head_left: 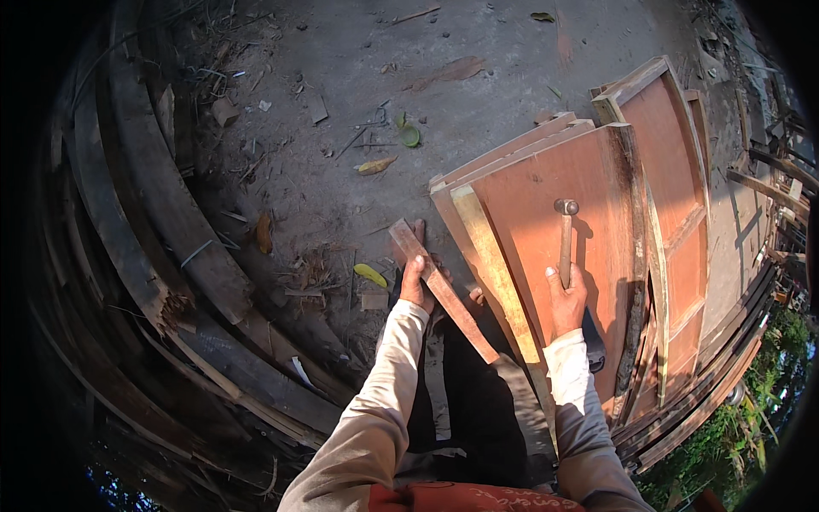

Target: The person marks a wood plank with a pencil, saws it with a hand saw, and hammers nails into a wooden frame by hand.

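Note:
My left hand (414,284) is closed around a short reddish-brown wooden strip (452,303), which slants from upper left down to the right in front of my legs. My right hand (566,300) grips the wooden handle of a hammer (566,207), its metal head pointing away from me over a reddish plywood panel (546,179). A pale yellowish wood batten (490,264) runs along the panel's left side. Rough, dark-edged wood (636,256) borders its right side. Below my right hand a dark object (593,341) is partly hidden by my sleeve.
More framed plywood panels (670,154) lean at the right. Long weathered boards (128,196) are piled along the left. Dry leaves (375,165), a green cup-like piece (410,136) and wood scraps (316,108) litter the ground ahead. Green plants (751,427) grow at the lower right.

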`<action>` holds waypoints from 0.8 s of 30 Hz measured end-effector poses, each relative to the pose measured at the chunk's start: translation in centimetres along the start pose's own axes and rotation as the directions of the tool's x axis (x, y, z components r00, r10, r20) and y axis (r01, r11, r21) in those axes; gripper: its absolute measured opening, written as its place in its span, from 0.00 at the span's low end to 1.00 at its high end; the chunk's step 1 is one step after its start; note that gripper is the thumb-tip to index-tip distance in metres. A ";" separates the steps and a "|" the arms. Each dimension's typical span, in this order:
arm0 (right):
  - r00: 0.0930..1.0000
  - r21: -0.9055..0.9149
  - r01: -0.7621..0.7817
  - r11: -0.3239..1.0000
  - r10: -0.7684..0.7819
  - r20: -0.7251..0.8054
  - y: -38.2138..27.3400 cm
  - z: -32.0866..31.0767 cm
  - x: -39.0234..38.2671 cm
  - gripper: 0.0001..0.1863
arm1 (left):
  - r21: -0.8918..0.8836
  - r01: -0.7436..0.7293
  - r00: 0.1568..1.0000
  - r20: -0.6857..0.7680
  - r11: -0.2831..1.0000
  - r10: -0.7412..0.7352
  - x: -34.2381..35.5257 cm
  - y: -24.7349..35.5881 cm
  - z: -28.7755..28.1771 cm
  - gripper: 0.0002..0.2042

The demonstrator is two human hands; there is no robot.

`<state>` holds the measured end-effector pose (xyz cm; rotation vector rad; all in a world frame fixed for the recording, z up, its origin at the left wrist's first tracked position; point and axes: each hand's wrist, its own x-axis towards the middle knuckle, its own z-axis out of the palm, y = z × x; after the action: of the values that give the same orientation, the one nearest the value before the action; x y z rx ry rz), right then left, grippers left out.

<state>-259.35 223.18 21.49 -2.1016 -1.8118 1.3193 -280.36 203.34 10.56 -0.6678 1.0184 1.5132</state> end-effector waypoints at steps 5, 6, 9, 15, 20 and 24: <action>0.988 -0.074 -0.067 0.995 0.056 -0.145 7.8 -4.7 -3.5 0.18 | -0.087 0.088 0.972 0.227 0.992 -0.066 -6.1 3.2 8.1 0.54; 0.987 -0.111 -0.057 0.992 0.039 -0.158 8.6 -5.5 -4.2 0.18 | -0.117 0.114 0.964 0.255 0.987 -0.081 -7.6 3.4 9.8 0.54; 0.993 -0.154 -0.077 0.985 0.063 -0.096 9.0 -9.0 -3.4 0.22 | -0.052 0.217 0.912 0.366 0.975 -0.184 -11.8 1.5 15.2 0.49; 0.995 0.818 -0.097 0.568 0.087 0.057 -1.4 -23.5 -5.6 0.29 | 0.227 0.335 0.902 0.201 0.914 -0.381 -19.3 -3.6 19.6 0.43; 0.765 0.825 0.564 -0.018 -0.365 -0.531 -15.6 -43.1 -13.8 0.32 | 0.237 0.346 0.856 0.316 0.908 -0.409 -19.1 -4.5 27.2 0.40; 0.637 0.755 0.638 -0.156 -0.445 -0.630 -19.4 -49.7 -16.0 0.26 | 0.399 0.260 0.900 0.231 0.879 -0.371 -17.3 -2.3 32.0 0.37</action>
<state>-242.21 238.47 72.24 -0.4591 -0.8807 1.3113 -270.65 223.01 39.64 -0.3096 0.8683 1.0587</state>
